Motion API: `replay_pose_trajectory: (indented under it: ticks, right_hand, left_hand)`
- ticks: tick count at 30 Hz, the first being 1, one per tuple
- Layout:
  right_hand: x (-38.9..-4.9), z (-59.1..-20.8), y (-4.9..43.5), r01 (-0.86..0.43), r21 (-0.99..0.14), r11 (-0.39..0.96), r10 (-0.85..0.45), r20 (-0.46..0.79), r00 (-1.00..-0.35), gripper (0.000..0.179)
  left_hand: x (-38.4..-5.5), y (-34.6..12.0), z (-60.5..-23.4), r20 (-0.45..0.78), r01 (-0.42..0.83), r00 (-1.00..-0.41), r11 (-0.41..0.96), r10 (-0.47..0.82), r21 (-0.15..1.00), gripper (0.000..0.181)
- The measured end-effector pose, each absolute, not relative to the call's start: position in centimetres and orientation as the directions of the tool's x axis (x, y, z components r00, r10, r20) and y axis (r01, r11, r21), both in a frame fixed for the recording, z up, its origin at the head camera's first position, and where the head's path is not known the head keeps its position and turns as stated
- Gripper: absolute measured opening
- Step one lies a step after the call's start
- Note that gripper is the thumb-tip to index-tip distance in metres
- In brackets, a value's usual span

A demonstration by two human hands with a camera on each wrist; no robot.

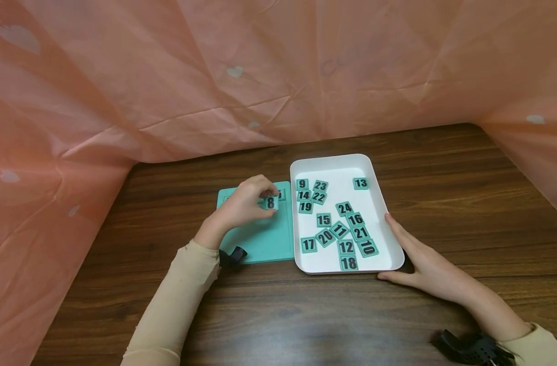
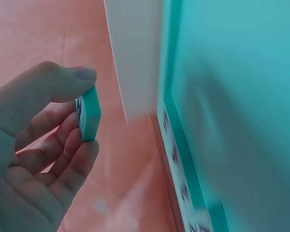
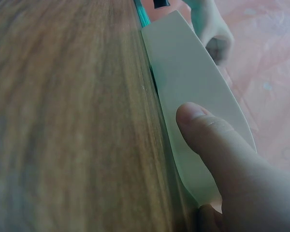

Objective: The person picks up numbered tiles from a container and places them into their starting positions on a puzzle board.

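Between thumb and fingertips my left hand (image 1: 251, 202) pinches a small teal number tile (image 1: 271, 203) marked 8. The hand is over the teal board (image 1: 264, 244), whose upper edge carries a row of number tiles, partly hidden by the hand. In the left wrist view the tile (image 2: 89, 114) appears edge-on, apart from the board (image 2: 241, 63). My right hand (image 1: 427, 264) touches the near right corner of a white tray (image 1: 383, 254), thumb against its near wall (image 3: 183, 72) and a finger along its right side. Both look fairly straight.
Inside the tray lie several loose number tiles, among them 13 (image 1: 360, 183), 15 (image 1: 324, 220) and 18 (image 1: 349, 263). The board stands right beside the tray's left wall on a dark wooden table (image 1: 278, 315). A pink cloth (image 1: 269, 76) hangs behind and at the sides.
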State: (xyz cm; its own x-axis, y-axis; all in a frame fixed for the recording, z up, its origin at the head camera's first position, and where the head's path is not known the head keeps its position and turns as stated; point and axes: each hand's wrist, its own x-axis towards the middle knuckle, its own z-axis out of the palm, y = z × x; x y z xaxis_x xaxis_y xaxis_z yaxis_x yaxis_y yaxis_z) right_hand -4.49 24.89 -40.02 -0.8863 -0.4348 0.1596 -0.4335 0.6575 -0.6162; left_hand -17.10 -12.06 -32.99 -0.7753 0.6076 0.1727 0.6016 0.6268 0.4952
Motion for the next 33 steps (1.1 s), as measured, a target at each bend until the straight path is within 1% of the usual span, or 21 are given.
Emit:
replay_pose_trajectory:
  ticks: [5,9,13,16,25,33]
  right_hand:
    - [-4.4,-39.9,24.9,-0.434,-0.620,0.653,-0.437,0.159,-0.885,0.110]
    - [-4.4,-39.9,24.9,-0.440,-0.616,0.653,-0.441,0.163,-0.883,0.111]
    - [-4.4,-39.9,24.9,-0.439,-0.618,0.652,-0.442,0.161,-0.883,0.111]
    - [-4.5,-39.9,24.9,-0.440,-0.622,0.648,-0.443,0.162,-0.882,0.110]
    - [-4.5,-39.9,24.9,-0.447,-0.621,0.643,-0.447,0.169,-0.879,0.111]
    - [-4.5,-40.0,24.9,-0.442,-0.616,0.651,-0.441,0.167,-0.882,0.111]
  left_hand:
    - [-17.7,-14.6,-33.9,0.126,0.543,-0.816,0.675,0.564,0.499,0.029]
    - [-17.9,-15.8,-34.8,0.070,0.509,-0.829,0.697,0.555,0.506,0.029]
    - [-18.1,-16.3,-35.4,0.056,0.489,-0.839,0.706,0.541,0.513,0.029]
    - [-18.4,-16.4,-35.6,0.056,0.489,-0.839,0.705,0.541,0.514,0.029]
    - [-19.0,-16.3,-36.1,0.003,0.461,-0.844,0.722,0.536,0.516,0.030]
    - [-19.1,-16.3,-36.3,0.010,0.460,-0.848,0.726,0.531,0.511,0.030]
